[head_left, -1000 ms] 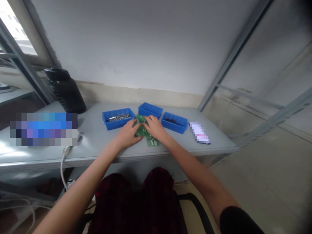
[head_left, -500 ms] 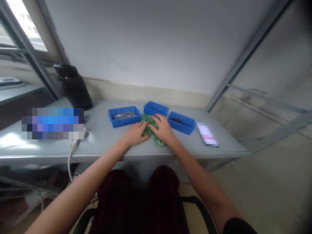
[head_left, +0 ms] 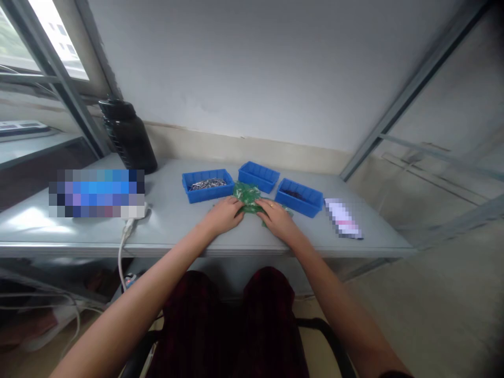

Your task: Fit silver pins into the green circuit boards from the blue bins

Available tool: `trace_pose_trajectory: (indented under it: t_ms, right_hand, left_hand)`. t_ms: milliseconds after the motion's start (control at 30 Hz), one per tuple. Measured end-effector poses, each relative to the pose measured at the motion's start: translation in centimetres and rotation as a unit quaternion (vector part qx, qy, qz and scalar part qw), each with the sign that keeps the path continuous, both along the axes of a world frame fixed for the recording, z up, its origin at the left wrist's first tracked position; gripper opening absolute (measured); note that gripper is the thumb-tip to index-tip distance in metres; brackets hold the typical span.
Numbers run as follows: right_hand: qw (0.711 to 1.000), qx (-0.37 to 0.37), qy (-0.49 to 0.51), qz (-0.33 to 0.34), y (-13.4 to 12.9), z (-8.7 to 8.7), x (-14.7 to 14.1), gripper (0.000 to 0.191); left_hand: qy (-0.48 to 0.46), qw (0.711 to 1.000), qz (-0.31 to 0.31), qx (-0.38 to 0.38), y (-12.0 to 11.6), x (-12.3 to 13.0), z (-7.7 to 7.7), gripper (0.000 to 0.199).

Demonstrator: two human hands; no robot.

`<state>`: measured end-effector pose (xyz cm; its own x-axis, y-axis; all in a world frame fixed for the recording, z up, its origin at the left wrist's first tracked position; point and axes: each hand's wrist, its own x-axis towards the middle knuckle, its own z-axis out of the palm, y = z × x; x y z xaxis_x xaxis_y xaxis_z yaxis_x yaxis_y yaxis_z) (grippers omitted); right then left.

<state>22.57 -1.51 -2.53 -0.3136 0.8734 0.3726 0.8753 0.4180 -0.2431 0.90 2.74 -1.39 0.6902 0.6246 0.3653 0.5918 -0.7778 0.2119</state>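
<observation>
Covering parts of the crumpled, see-through green plastic bag [head_left: 247,192], the left hand [head_left: 226,215] and the right hand [head_left: 277,218] hide its lower sides; its contents are hard to make out. Coarse pixel blocks mask a flat, pale object [head_left: 343,216] right of centre and a larger, bluish one [head_left: 96,193] at left. The bag lies mid-frame on the grey tabletop [head_left: 169,220], between the hands and partly under the right one. Both hands are loosely curled, their fingertips touching the bag; whether either pinches the film I cannot tell. Wrinkled and glossy, the film shows pale glints, and green bits peek out beside the right hand. Just above it sits a blue rectangular plastic bin [head_left: 258,181].
</observation>
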Motion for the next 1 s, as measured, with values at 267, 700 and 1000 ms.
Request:
trace_pose_trajectory:
  t_ms: [267,700,1000]
  right_hand:
    - [0.996,0.029,-0.059,-0.061,0.3,1.3,-0.3,0.037]
    - [0.998,0.01,0.054,0.028,5.0,1.5,-1.4,0.052]
    - [0.987,0.034,0.156,0.031,5.0,2.4,-0.4,0.03]
  left_hand:
    - [-0.014,1.0,-0.001,0.002,-0.3,0.0,0.7,0.026]
    - [-0.018,0.997,0.001,0.07,3.2,0.9,2.8,0.027]
    - [-0.137,0.99,0.031,0.003,3.3,0.7,2.7,0.029]
